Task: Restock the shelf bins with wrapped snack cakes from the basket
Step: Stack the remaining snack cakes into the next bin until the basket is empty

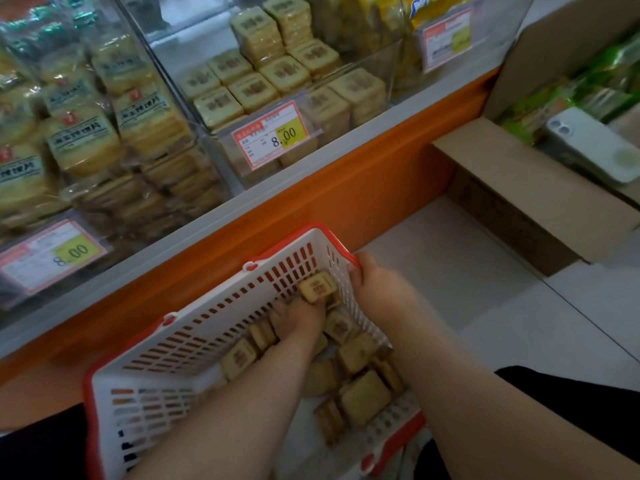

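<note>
Restocking under way: a person digs into a basket of wrapped snack cakes below the shelf bins.

The left hand (pixel 299 318) reaches down into the white, red-rimmed basket (pixel 194 337), fingers curled among the cakes, seemingly closing on the snack cake (pixel 318 285) tipped on edge at its fingertips. The right hand (pixel 375 289), just beside it, grips the basket's far rim to steady it. More loose cakes lie behind and under the left wrist. The half-filled bin (pixel 273 81) of matching cakes sits well above and ahead of both hands, so the left, already among the cakes, looks the likelier to lift up and forward.
</note>
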`<state>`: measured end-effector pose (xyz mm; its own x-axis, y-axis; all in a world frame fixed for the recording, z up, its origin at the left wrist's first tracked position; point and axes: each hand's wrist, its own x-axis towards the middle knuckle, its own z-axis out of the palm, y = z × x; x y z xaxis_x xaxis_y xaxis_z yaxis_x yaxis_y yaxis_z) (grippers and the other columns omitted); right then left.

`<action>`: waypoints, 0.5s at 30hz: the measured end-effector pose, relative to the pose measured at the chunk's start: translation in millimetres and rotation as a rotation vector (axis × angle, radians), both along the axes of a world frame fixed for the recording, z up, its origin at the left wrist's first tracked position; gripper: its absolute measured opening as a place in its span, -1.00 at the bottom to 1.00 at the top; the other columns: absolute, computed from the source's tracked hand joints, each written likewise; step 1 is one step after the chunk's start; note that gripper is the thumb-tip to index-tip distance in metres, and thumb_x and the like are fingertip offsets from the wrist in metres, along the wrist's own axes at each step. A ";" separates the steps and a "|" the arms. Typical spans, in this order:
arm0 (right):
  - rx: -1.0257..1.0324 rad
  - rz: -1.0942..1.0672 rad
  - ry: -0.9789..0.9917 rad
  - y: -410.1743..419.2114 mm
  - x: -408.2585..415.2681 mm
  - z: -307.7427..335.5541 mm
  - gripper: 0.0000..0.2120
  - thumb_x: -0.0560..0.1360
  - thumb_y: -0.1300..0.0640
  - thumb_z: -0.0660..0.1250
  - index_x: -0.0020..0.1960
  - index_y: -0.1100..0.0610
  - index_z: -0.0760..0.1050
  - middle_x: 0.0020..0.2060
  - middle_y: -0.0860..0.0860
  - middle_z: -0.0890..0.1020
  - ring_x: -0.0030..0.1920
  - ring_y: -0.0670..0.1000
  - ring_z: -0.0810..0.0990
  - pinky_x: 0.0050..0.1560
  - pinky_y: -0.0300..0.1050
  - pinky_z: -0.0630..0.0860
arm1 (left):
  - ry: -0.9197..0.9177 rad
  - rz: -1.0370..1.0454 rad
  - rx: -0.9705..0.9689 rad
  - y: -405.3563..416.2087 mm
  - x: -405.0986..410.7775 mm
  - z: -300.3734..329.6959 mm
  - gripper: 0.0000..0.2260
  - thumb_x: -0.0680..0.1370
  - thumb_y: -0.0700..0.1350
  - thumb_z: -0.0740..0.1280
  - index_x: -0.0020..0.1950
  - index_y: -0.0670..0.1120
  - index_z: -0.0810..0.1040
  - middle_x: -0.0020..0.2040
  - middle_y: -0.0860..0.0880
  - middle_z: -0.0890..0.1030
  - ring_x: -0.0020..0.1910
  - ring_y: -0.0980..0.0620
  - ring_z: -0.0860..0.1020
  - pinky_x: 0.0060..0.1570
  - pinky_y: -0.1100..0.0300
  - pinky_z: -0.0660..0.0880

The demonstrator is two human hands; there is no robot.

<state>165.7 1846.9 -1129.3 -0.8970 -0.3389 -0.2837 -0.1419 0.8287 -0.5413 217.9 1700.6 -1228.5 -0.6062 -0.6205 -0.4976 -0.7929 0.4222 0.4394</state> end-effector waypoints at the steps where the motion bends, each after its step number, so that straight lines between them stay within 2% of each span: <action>1: 0.005 -0.002 0.000 0.1 0.1 0.4 -0.63 0.67 -0.13 -0.06 0.29 0.05 0.33 -0.30 -0.07 0.48 -0.30 -0.02 0.48 -0.34 -0.11 0.39 | -0.023 0.009 0.024 2.5 -0.7 1.3 -0.53 0.53 0.19 0.22 0.43 0.15 0.39 0.51 -0.07 0.29 0.50 -0.19 0.17 0.48 -0.18 0.17; 4: 0.007 -0.004 0.007 0.4 0.9 -0.7 -0.65 0.67 -0.12 -0.06 0.27 0.06 0.32 -0.34 -0.09 0.43 -0.33 -0.02 0.45 -0.36 -0.11 0.34 | -0.004 0.083 0.087 2.8 -2.4 2.0 -0.55 0.53 0.20 0.29 0.41 0.16 0.46 0.51 -0.05 0.32 0.51 -0.20 0.18 0.48 -0.17 0.17; 8: 0.004 -0.022 0.030 -0.6 1.1 -0.7 -0.67 0.66 -0.13 -0.05 0.24 0.03 0.33 -0.33 -0.09 0.44 -0.36 -0.11 0.43 -0.44 -0.16 0.29 | 0.038 0.172 0.130 -3.1 -2.0 7.6 -0.59 0.54 0.21 0.30 0.34 0.10 0.54 0.38 -0.02 0.49 0.39 -0.16 0.39 0.41 -0.12 0.31; 12: -0.002 -0.026 0.038 -1.4 0.5 -2.3 -0.66 0.66 -0.13 -0.04 0.25 0.04 0.33 -0.35 -0.12 0.41 -0.38 -0.13 0.37 -0.45 -0.17 0.25 | 0.155 0.282 0.301 -1.8 -6.4 19.9 -0.64 0.57 0.02 0.36 0.34 -0.08 0.54 0.26 -0.08 0.58 0.25 -0.13 0.52 0.31 -0.07 0.44; 15: -0.021 -0.030 0.022 -0.7 0.9 -3.1 -0.65 0.66 -0.14 -0.04 0.29 0.02 0.32 -0.32 -0.11 0.44 -0.32 -0.08 0.44 -0.39 -0.13 0.35 | 0.254 0.368 0.403 2.7 -7.8 31.5 -0.71 0.56 -0.11 0.39 0.28 -0.07 0.57 0.19 -0.06 0.61 0.19 -0.09 0.56 0.27 -0.07 0.49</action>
